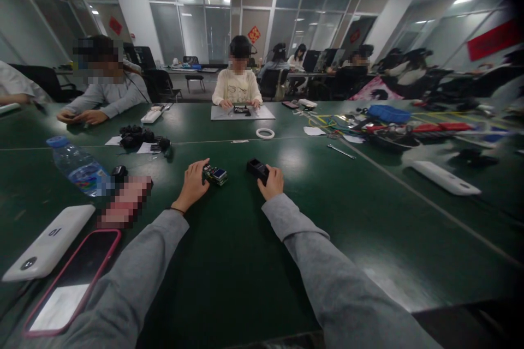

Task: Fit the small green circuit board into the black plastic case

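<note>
My left hand (pixel 194 184) rests on the green table (pixel 229 262) and grips a small circuit module (pixel 215 174) with a blue screen at its left end. My right hand (pixel 271 181) lies a short way to the right, its fingers closed on a small black box (pixel 257 167). The two parts are apart, with bare table between them. Both grey sleeves reach in from the bottom of the view.
A water bottle (pixel 77 166), a white power bank (pixel 47 241) and a pink-cased phone (pixel 71 283) lie at left. A tape roll (pixel 265 133), a metal tool (pixel 341 151), cables and a blue tray (pixel 388 114) sit further off. Other people work across the table.
</note>
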Action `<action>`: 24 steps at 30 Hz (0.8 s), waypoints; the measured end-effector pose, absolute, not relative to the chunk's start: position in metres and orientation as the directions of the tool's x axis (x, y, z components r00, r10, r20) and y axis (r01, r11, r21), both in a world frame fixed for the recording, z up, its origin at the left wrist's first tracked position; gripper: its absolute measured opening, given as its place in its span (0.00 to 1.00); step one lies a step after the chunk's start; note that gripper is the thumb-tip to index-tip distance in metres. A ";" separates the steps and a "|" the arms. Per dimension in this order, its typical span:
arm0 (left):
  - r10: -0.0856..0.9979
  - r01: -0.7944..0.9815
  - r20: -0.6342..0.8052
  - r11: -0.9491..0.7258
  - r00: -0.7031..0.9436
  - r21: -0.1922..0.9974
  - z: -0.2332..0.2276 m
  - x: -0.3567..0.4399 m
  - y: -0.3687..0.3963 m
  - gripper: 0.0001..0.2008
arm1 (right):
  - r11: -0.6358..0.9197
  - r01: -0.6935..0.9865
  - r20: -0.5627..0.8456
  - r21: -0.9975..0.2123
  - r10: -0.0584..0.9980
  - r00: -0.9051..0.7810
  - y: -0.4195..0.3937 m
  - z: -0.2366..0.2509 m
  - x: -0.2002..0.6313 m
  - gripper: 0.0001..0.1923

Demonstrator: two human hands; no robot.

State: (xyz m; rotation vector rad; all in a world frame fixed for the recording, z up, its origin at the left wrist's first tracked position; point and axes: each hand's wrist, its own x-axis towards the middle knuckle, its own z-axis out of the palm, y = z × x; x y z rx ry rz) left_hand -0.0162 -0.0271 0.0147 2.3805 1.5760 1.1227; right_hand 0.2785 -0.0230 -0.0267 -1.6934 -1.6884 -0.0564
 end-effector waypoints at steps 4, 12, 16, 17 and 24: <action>0.835 0.746 0.365 -0.539 0.412 0.392 0.028 -0.003 -0.013 0.41 | 0.144 0.877 0.514 -0.459 0.848 0.130 -0.023 -0.028 0.280 0.30; 0.836 0.722 0.207 -0.545 0.509 0.425 0.050 -0.009 0.000 0.16 | 0.161 0.861 0.494 -0.482 0.862 0.116 -0.025 -0.027 0.281 0.28; 0.856 0.710 0.298 -0.516 0.421 0.480 0.053 -0.011 -0.014 0.15 | 0.236 0.828 0.490 -0.508 0.870 0.053 -0.026 -0.024 0.280 0.27; 0.867 0.676 0.317 -0.498 0.385 0.543 0.052 -0.010 -0.017 0.16 | 0.253 0.822 0.493 -0.509 0.869 0.038 -0.027 -0.023 0.279 0.27; 0.980 -0.032 0.124 -0.120 0.154 0.992 0.034 -0.002 -0.022 0.24 | 0.315 0.795 0.519 -0.519 0.855 0.001 -0.029 -0.021 0.279 0.26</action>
